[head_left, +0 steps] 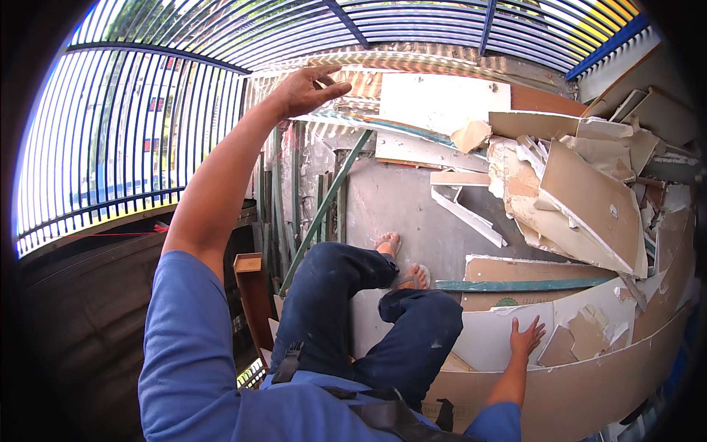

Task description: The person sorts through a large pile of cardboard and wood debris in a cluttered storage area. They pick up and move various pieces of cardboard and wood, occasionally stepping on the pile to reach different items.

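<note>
My left hand (305, 90) is stretched far out and up, fingers spread, resting on the top edge of a stack of upright panels (331, 118). My right hand (526, 337) lies flat with fingers apart on a large white board (490, 335) that leans low at my right. Neither hand holds anything. My legs in dark blue trousers (346, 309) and my feet in sandals (403, 261) stand on a grey sheet between the two hands.
A heap of broken plasterboard and brown boards (582, 191) fills the right side. Green metal bars (324, 206) lean among the upright panels. A blue barred fence (110, 140) runs along the left and top. A brown wooden piece (252, 287) stands by my left leg.
</note>
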Demonstrator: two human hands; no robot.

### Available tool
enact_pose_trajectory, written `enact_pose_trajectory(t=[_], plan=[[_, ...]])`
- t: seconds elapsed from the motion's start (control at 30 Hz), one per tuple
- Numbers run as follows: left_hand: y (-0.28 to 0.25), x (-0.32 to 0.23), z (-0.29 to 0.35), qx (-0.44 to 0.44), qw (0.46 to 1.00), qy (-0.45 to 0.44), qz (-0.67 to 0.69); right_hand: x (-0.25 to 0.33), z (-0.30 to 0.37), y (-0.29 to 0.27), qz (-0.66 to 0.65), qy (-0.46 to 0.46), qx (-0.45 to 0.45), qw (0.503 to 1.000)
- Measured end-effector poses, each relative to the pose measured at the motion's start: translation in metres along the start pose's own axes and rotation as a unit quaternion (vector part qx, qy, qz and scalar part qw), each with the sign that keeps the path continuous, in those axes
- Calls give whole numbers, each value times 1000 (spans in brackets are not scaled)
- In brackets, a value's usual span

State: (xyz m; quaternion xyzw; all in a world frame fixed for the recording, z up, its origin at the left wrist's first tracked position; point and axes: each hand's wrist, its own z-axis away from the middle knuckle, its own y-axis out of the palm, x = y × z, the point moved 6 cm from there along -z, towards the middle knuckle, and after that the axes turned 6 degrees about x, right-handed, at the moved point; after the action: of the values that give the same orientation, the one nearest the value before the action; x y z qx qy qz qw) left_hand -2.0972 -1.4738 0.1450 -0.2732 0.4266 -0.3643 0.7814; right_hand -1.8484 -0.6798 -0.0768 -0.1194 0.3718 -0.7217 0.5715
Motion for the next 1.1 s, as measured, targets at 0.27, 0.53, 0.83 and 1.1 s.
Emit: enact_pose_trajectory(t=[0.27, 0.53, 0.83, 1.1], plan=[[0, -60, -77, -101, 970, 172, -140, 21, -23, 99, 16, 98, -17, 995], [-37, -136, -56, -151, 960, 187, -140, 20, -17, 106, 55, 92, -77, 991], [28, -203, -69, -95, 971, 193, -107, 28, -15, 93, 71, 110, -15, 991], [76, -206, -49, -142, 889, 370, -229, 36, -22, 89, 77, 121, 11, 990]])
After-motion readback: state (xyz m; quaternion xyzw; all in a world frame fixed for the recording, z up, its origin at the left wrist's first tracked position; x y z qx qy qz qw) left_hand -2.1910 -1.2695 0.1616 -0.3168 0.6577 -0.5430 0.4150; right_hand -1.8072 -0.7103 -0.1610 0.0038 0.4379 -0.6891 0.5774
